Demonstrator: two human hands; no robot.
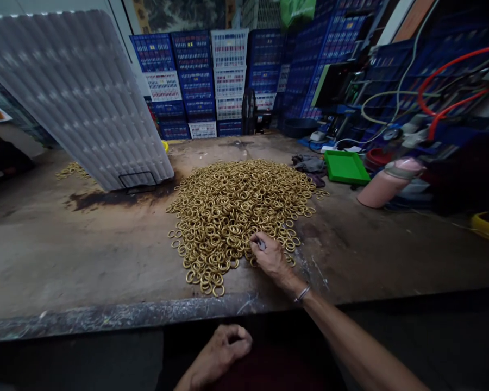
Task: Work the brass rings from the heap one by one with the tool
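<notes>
A heap of brass-coloured metal rings (236, 203) is spread across the table, with loose rings along its front edge. My right hand (271, 258) reaches over the near right side of the heap, wearing a thin bracelet at the wrist. Its fingers are curled closed around a small greyish bit that is too unclear to name. Below the table's front edge, over my lap, is my left hand (220, 352). Its fingers are bent and the thumb lies against them; anything inside is hidden.
A stack of translucent ribbed trays (81, 98) leans in a black wire stand (137, 182) at left. A green tray (346, 166), a pink bottle (385, 187) and red hoses (432, 111) are at right. Blue crates (195, 79) line the back. The worn table edge (106, 316) runs in front.
</notes>
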